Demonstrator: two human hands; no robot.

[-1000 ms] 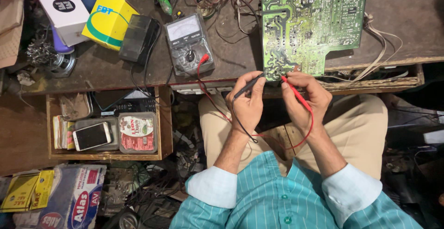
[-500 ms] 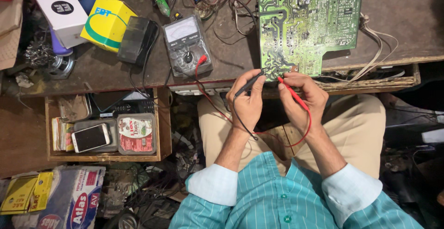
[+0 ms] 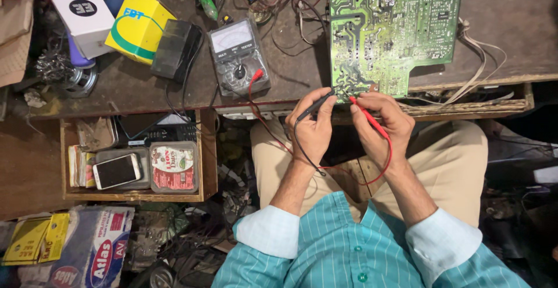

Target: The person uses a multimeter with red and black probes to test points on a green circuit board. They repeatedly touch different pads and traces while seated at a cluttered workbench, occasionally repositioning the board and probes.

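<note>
- Left hand (image 3: 314,126) pinches the black probe (image 3: 317,105), right hand (image 3: 381,126) pinches the red probe (image 3: 368,118); both tips rest on the green circuit board's (image 3: 395,26) near edge
- Analog multimeter (image 3: 239,57) lies left of the board
- Yellow box (image 3: 138,26) and white box (image 3: 81,19) sit at far left

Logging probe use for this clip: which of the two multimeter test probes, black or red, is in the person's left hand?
The black test probe is in the left hand; the red test probe lies in the right hand.
</note>
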